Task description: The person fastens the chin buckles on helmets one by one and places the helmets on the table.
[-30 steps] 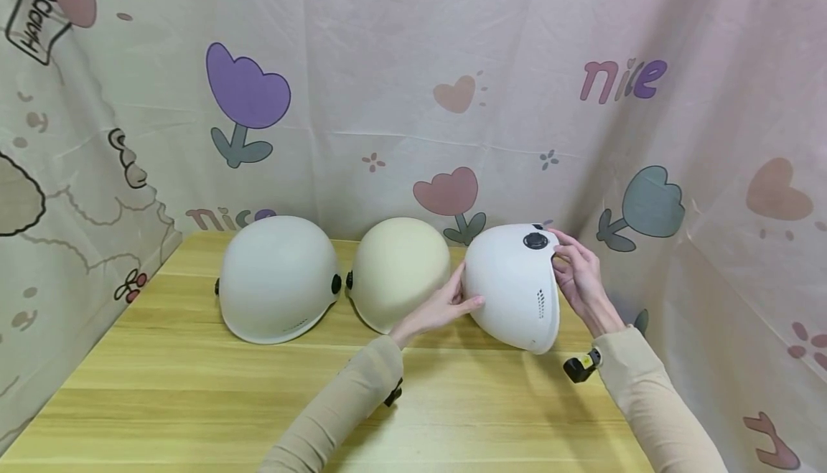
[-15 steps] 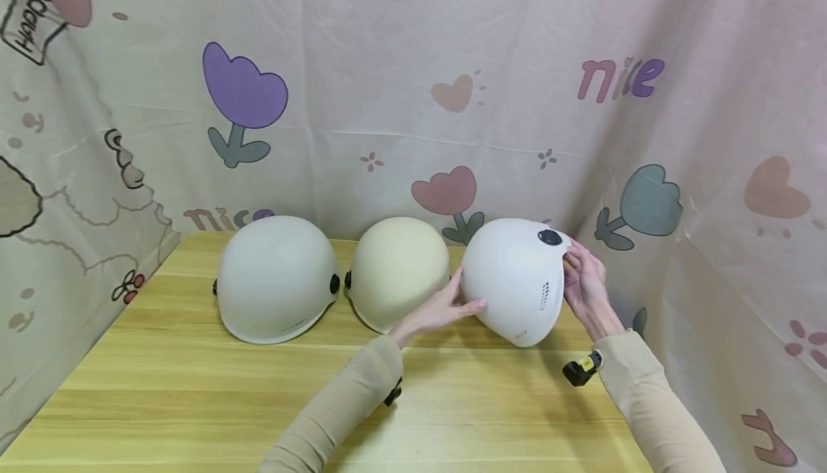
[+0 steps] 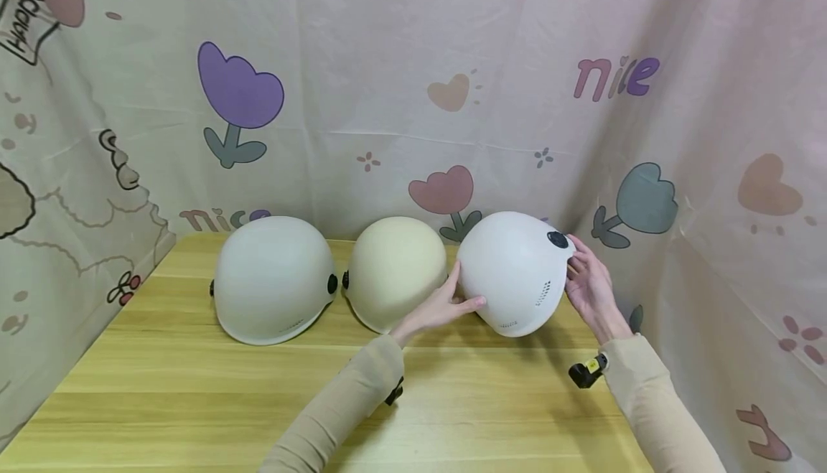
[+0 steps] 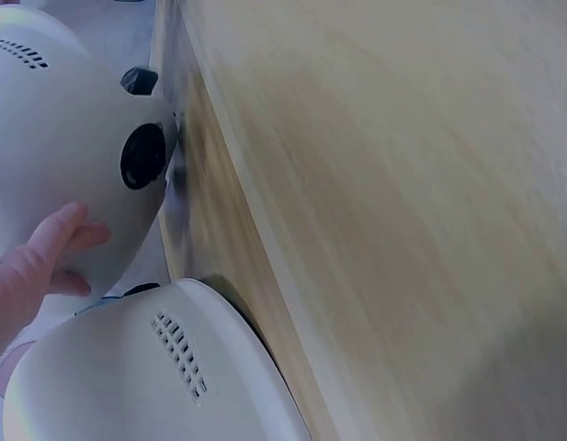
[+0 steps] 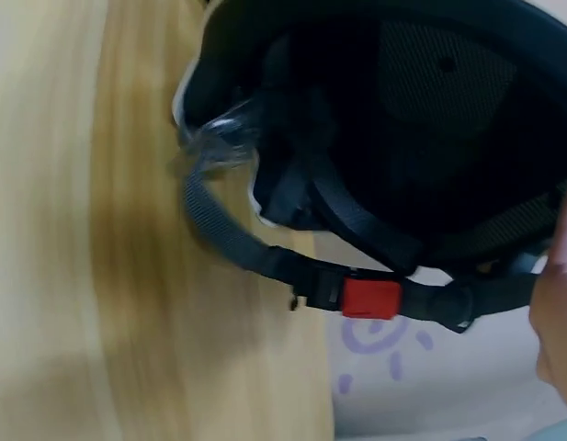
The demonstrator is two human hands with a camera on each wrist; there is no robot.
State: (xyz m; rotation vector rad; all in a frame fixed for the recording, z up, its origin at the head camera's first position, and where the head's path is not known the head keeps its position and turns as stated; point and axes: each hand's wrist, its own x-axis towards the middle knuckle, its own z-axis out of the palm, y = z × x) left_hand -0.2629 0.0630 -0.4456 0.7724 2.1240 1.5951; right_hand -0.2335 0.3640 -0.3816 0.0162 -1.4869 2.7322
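Note:
At the right of the row a white helmet (image 3: 513,272) is tilted, with a black round knob (image 3: 558,240) on its side. My right hand (image 3: 591,286) grips its rim near that knob. In the right wrist view the dark lining and a strap with a red buckle (image 5: 371,299) show, the hand only at the edge. My left hand (image 3: 442,308) spreads thumb and fingers against the helmet's left side; in the left wrist view these fingers (image 4: 58,234) lie on the shell. Beside it, near the left hand, stands a cream helmet (image 3: 399,268).
A light grey-white helmet (image 3: 274,279) stands left of the cream one. All are toward the back of a wooden table (image 3: 258,401). A printed curtain (image 3: 362,85) hangs behind and at both sides. Small black cameras (image 3: 588,371) sit on the wrists.
The white helmet has turned and tilted: its knob side moved right, and its lower edge rose. My right hand moved slightly right with the rim; the left stayed on the shell.

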